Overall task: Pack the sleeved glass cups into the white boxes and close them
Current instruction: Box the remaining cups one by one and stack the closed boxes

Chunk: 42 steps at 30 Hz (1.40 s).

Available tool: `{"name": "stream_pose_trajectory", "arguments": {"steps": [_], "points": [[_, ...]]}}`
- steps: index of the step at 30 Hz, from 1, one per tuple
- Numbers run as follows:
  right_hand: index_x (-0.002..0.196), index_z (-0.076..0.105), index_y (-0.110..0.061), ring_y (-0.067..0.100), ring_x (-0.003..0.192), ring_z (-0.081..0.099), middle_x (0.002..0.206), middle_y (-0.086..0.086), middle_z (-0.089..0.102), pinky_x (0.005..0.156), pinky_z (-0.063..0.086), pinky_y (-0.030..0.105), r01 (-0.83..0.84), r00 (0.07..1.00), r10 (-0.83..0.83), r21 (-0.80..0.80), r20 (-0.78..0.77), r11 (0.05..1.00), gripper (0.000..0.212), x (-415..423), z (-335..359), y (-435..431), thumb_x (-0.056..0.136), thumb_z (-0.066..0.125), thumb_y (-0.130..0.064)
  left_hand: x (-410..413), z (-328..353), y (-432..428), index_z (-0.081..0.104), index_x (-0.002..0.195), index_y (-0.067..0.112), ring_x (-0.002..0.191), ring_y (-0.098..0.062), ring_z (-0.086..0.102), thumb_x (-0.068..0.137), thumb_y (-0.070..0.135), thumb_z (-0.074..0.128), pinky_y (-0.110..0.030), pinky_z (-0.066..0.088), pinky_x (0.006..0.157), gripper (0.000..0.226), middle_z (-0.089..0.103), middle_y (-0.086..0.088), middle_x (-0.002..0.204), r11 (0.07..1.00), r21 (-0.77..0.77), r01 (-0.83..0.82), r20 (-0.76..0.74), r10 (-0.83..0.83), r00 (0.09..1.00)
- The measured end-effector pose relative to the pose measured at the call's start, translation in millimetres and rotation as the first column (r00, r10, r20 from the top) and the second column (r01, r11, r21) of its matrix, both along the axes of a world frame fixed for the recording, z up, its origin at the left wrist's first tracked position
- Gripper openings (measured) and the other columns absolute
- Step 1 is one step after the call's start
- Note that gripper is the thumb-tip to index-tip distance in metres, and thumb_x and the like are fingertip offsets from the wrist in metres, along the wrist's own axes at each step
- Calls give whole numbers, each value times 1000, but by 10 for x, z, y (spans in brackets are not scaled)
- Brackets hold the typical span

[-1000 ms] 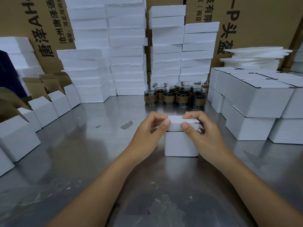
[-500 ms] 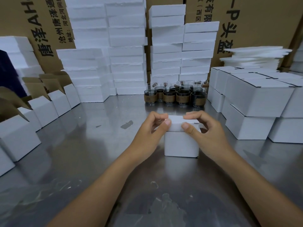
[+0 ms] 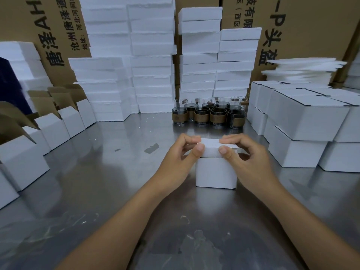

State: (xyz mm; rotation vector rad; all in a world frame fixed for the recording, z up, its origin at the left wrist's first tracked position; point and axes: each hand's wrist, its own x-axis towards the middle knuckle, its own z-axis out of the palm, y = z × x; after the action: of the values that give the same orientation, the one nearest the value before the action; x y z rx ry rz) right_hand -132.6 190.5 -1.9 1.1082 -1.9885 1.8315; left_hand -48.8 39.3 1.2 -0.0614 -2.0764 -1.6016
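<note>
A small white box (image 3: 215, 172) stands upright at the middle of the steel table (image 3: 97, 191), its top facing up. A flat white foam slab (image 3: 211, 148) sits on its mouth, long axis running 9 to 3 o'clock. The left hand (image 3: 181, 158) pinches the slab's 9 o'clock end between thumb and curled fingers; the right hand (image 3: 247, 160) pinches the 3 o'clock end likewise. At 12 o'clock stand the sleeved cups (image 3: 209, 114), upright and clustered. Open boxes (image 3: 54, 127) line 9 o'clock, closed boxes (image 3: 303, 121) are stacked at 3 o'clock. Foam stacks (image 3: 152, 65) and brown cartons (image 3: 311, 26) rise behind.
</note>
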Motion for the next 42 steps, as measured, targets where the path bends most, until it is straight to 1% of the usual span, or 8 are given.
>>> {"name": "stream_pose_trajectory", "arguments": {"steps": [9, 12, 18, 22, 27, 31, 38, 42], "points": [[84, 61, -29, 2, 102, 55, 105, -7, 61, 82, 41, 15, -37, 998, 34, 45, 60, 998, 26, 12, -49, -4, 83, 58, -55, 16, -33, -27, 53, 100, 30, 92, 15, 53, 90, 35, 52, -3, 41, 67, 11, 55, 25, 115, 999, 16, 31, 57, -32, 998], [82, 66, -24, 4, 103, 55, 106, -2, 62, 87, 39, 16, -64, 988, 68, -30, 137, 997, 30, 0, -31, -19, 88, 40, -37, 2, -38, -38, 51, 110, 32, 90, 15, 51, 95, 23, 50, -3, 41, 69, 17, 54, 19, 115, 998, 50, 49, 70, -53, 996], [87, 65, -29, -2, 98, 55, 104, -10, 63, 80, 40, 8, -94, 987, 94, -5, 127, 996, 30, -15, -27, -8, 94, 47, -5, -66, -42, -80, 43, 117, 50, 121, -4, 47, 73, 44, 54, -27, 33, 102, 46, 53, 29, 119, 976, 200, 88, 224, -132, 966], [95, 61, -35, -8, 94, 55, 108, -13, 61, 73, 42, 6, -87, 986, 82, 33, 143, 996, 29, -9, -33, -9, 94, 48, -9, -92, -48, -108, 45, 111, 49, 111, 3, 53, 71, 38, 56, -29, 36, 96, 43, 56, 38, 108, 982, 181, 63, 222, -103, 969], [93, 56, -36, -8, 98, 51, 103, -20, 55, 82, 38, 17, 119, 993, -119, 96, 0, 988, 5, 16, -50, 6, 93, 55, -31, -50, -57, -115, 44, 116, 43, 111, 9, 52, 82, 40, 67, -15, 43, 88, 41, 56, 23, 120, 984, 165, 65, 201, -98, 975], [107, 46, -36, -15, 104, 41, 109, -25, 42, 82, 29, -1, 156, 983, -125, 256, -134, 954, 50, 102, -74, 5, 69, 57, -67, 6, -39, -61, 37, 128, 33, 119, 6, 47, 70, 48, 60, -15, 41, 97, 64, 50, 18, 127, 996, 78, 42, 159, -54, 986], [119, 35, -33, -12, 101, 29, 118, -16, 30, 79, 23, -7, 219, 972, -181, 312, -147, 924, 73, 180, -78, -42, 62, 78, -49, 23, -18, -24, 38, 131, 27, 113, 8, 50, 74, 48, 54, -7, 44, 88, 63, 51, 17, 123, 997, 63, 38, 147, -47, 988], [126, 39, -23, -8, 98, 27, 122, -10, 29, 73, 25, 5, 288, 955, -243, 341, -169, 895, 78, 216, -102, -97, 63, 79, -45, 0, -49, -45, 41, 131, 27, 115, 5, 51, 72, 49, 57, -15, 46, 91, 65, 53, 13, 126, 996, 89, 30, 143, -43, 989]]}}
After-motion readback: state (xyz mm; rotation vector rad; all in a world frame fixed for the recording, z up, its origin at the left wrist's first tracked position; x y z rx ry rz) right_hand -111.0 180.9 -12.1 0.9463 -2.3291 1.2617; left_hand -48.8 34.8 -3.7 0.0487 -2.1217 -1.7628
